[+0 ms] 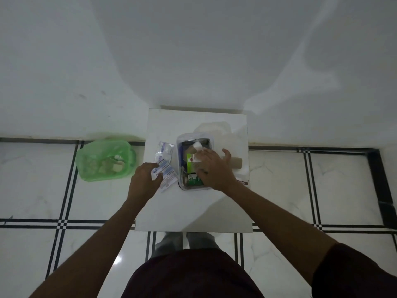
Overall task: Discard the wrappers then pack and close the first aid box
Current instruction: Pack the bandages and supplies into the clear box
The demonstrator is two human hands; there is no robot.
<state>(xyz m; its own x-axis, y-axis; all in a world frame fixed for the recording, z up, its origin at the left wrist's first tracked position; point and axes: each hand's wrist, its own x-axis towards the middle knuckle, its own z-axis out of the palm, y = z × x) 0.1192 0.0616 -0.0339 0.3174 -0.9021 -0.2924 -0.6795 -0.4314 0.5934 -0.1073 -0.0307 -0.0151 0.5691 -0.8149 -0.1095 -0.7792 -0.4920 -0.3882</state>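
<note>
While box (194,164) fills, basket (105,161) sits left.

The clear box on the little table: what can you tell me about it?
The first aid box is a clear plastic tub with rounded corners, open, standing upright on the white table. It holds packed supplies, among them a green packet. The right hand lies over its contents; the left hand holds sachets beside it.

A small white counter (193,211) carries a clear first aid box (182,145), paper packets (164,153), and a cardboard roll (235,163).
</note>
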